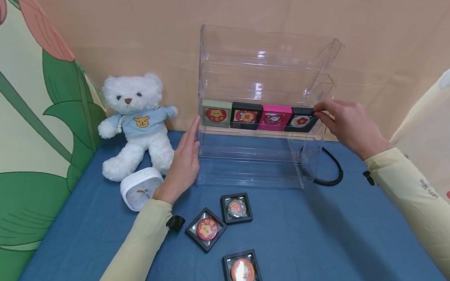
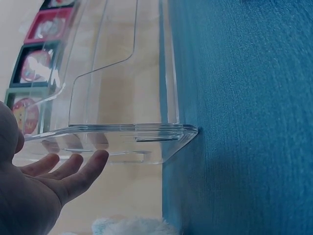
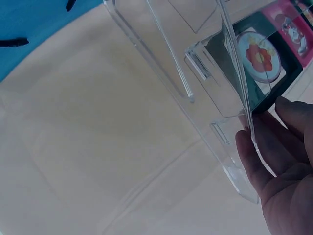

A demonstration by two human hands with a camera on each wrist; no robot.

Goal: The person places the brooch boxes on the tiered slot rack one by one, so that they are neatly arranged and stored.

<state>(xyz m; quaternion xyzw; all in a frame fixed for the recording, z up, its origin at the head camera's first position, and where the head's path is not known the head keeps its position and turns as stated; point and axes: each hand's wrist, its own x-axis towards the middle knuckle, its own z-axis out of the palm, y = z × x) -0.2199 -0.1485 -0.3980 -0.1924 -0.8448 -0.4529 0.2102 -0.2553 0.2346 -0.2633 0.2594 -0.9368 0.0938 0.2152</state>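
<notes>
A clear acrylic display rack stands on the table, its tiers stepped. On its middle tier sit a pale green badge case, a black one, a pink one and, at the right end, a black badge case with a red flower. My right hand pinches that last case at its upper right corner; in the right wrist view its fingers reach around the rack's side panel. Against the rack's left side panel rests my left hand, fingers extended, holding nothing.
Three black badge cases lie on the blue cloth in front: one with a crab-like figure, one with a star, one orange. A white teddy bear and a white clock stand left. A black coiled cord lies right.
</notes>
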